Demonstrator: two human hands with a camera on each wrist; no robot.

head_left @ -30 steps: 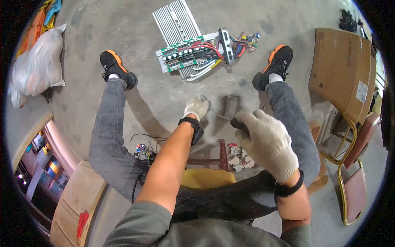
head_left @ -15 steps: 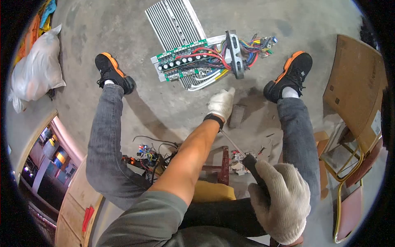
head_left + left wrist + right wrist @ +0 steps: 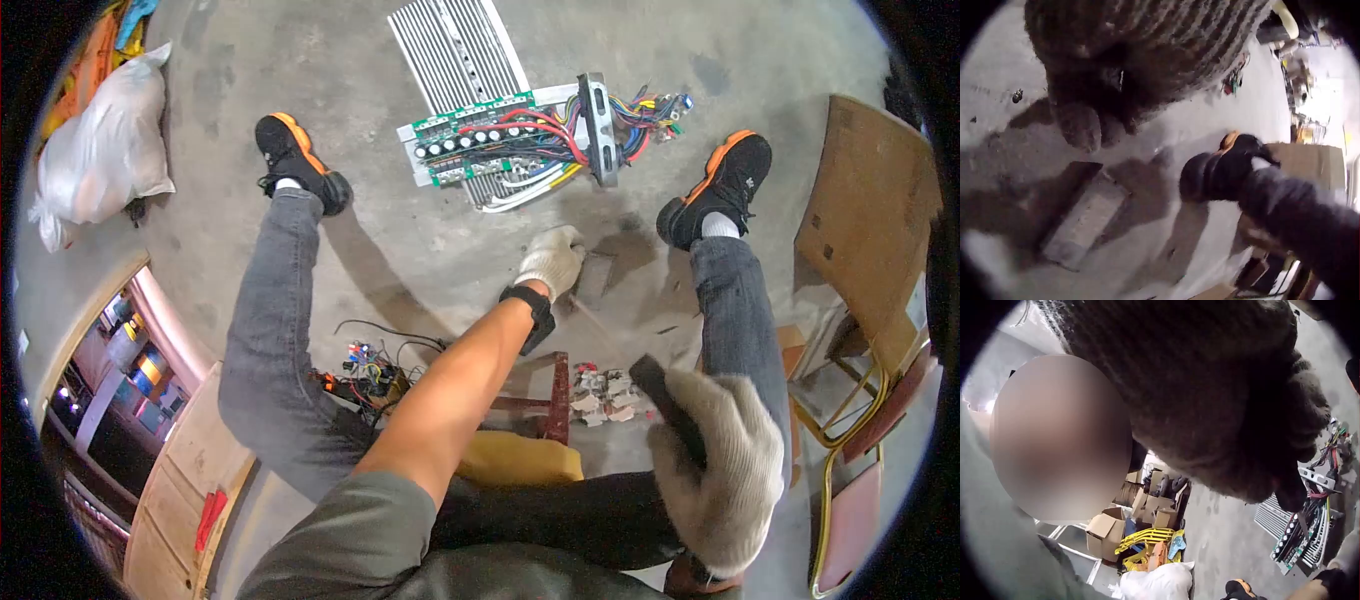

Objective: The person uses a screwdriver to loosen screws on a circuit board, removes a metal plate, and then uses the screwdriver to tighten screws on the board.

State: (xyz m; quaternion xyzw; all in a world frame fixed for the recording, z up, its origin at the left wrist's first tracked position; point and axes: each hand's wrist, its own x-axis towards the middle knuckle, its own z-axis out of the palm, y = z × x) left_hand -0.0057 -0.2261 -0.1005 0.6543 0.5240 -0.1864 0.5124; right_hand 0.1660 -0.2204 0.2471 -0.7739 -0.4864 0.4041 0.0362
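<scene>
In the head view my gloved right hand point(image 3: 725, 465), close to my body, grips a screwdriver by its black handle point(image 3: 675, 400); its thin shaft point(image 3: 1302, 525) shows in the right wrist view. My gloved left hand point(image 3: 553, 257) hovers low over the floor with fingers bent. Whether anything small sits between those fingers I cannot tell. Just beneath them a grey rectangular metal block point(image 3: 1088, 219) lies on the concrete. Ahead is a finned aluminium controller point(image 3: 465, 60) with an exposed green circuit board point(image 3: 475, 140), thick wires and a metal end plate point(image 3: 600, 130).
A dark red metal bar point(image 3: 559, 400) and a pile of small grey-white pieces point(image 3: 608, 395) lie between my legs. Tangled wires point(image 3: 370, 375) are by my left knee. A cardboard box point(image 3: 870, 220) and chairs stand at right, a white sack point(image 3: 105, 140) at left.
My right hand has drawn back toward my body with the screwdriver. My left hand has moved rightward, closer to the metal block, which looked more upright a second ago. The head view has shifted slightly.
</scene>
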